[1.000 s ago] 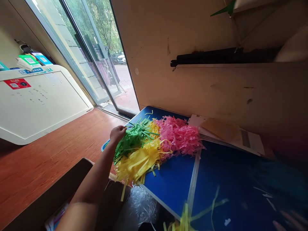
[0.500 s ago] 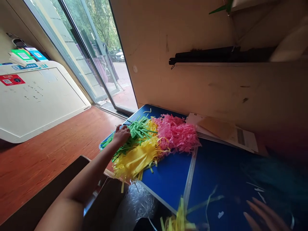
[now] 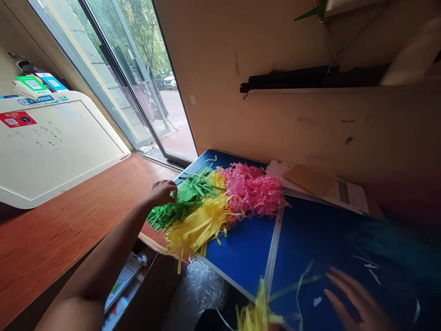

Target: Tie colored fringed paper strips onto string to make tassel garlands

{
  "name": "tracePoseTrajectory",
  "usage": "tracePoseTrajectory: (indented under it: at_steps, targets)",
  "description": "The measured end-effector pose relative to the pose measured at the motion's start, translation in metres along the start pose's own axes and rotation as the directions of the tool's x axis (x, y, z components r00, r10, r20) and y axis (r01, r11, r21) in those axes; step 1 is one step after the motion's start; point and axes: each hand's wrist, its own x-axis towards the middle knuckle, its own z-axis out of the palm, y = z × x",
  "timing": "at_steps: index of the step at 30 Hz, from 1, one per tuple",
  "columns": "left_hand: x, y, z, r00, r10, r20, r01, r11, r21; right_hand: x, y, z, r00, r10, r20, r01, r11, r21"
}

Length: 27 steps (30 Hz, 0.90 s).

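Observation:
My left hand (image 3: 163,192) reaches over the far left part of the table, fingers curled at the edge of a bundle of green fringed tissue paper (image 3: 188,191). Beside it lies a yellow fringed tissue bundle (image 3: 200,225), its strips hanging over the table's near edge. A pink fringed bundle (image 3: 253,191) sits to the right. At the lower right, my right hand (image 3: 358,299) is spread over the blue table, blurred, with nothing visible in it. More yellow strips (image 3: 257,305) show at the bottom edge, partly cut off.
The folding blue table (image 3: 241,248) has a pale seam. White paper scraps (image 3: 374,271) lie on its right half. Flat boards (image 3: 320,188) rest against the wall. Below the table are a cardboard box (image 3: 155,280) and clear plastic (image 3: 205,282). A glass door (image 3: 138,101) stands beyond.
My left hand has moved slightly left, and the green fringe there lies more spread out. My right hand has come further left and into view over the table.

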Motion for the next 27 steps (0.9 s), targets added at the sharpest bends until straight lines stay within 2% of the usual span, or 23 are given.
tracePoseTrajectory:
  at_steps: [2, 5, 7, 8, 10, 13, 14, 17, 18, 20, 23, 25, 26, 27]
  targets:
    - [-0.009, -0.005, -0.009, 0.999, 0.011, 0.040, -0.007, 0.996, -0.088, 0.007, -0.014, 0.004, 0.999, -0.049, -0.007, 0.049, 0.999, 0.015]
    - [-0.020, -0.012, -0.023, 0.989, -0.014, 0.149, 0.049, 0.972, -0.231, 0.013, -0.030, 0.009, 0.990, -0.137, -0.040, 0.138, 0.990, 0.001]
    - [-0.025, -0.013, -0.032, 0.975, -0.011, 0.222, 0.072, 0.960, -0.271, 0.014, -0.035, 0.011, 0.985, -0.167, -0.035, 0.166, 0.986, -0.025]
    - [-0.026, -0.011, -0.034, 0.976, -0.003, 0.218, 0.061, 0.965, -0.257, 0.015, -0.036, 0.013, 0.986, -0.166, -0.017, 0.165, 0.985, -0.039]
    - [-0.026, 0.001, -0.033, 0.991, -0.021, 0.130, 0.047, 0.978, -0.202, 0.016, -0.040, 0.016, 0.988, -0.151, 0.028, 0.153, 0.987, -0.050]
    - [-0.020, 0.035, -0.013, 0.996, -0.061, -0.072, 0.062, 0.998, 0.013, 0.017, -0.050, 0.021, 0.985, -0.168, 0.030, 0.169, 0.985, -0.022]
    - [-0.017, 0.047, -0.003, 0.994, -0.038, -0.104, 0.053, 0.989, 0.139, 0.017, -0.053, 0.022, 0.982, -0.187, 0.020, 0.187, 0.982, -0.009]
    - [-0.008, 0.071, 0.019, 0.988, -0.038, -0.148, 0.076, 0.963, 0.259, 0.015, -0.056, 0.024, 0.974, -0.228, 0.001, 0.228, 0.974, 0.006]
    - [-0.005, 0.074, 0.019, 0.984, -0.060, -0.169, 0.104, 0.960, 0.261, 0.013, -0.055, 0.024, 0.972, -0.233, 0.004, 0.233, 0.972, 0.012]
    - [-0.001, 0.076, 0.008, 0.966, -0.105, -0.236, 0.170, 0.947, 0.271, 0.012, -0.050, 0.023, 0.976, -0.216, 0.020, 0.215, 0.976, 0.040]
    - [0.001, 0.091, -0.023, 0.915, -0.128, -0.383, 0.239, 0.937, 0.256, 0.012, -0.056, 0.025, 0.996, -0.080, 0.039, 0.073, 0.983, 0.166]
    - [-0.002, 0.122, -0.037, 0.859, -0.079, -0.506, 0.219, 0.950, 0.223, 0.016, -0.078, 0.031, 0.997, 0.063, 0.051, -0.076, 0.940, 0.332]
    - [-0.005, 0.145, -0.038, 0.803, -0.021, -0.596, 0.163, 0.969, 0.186, 0.019, -0.094, 0.035, 0.990, 0.122, 0.071, -0.141, 0.889, 0.437]
    - [-0.009, 0.170, -0.035, 0.760, 0.070, -0.646, 0.053, 0.984, 0.170, 0.022, -0.112, 0.040, 0.979, 0.158, 0.128, -0.202, 0.818, 0.538]
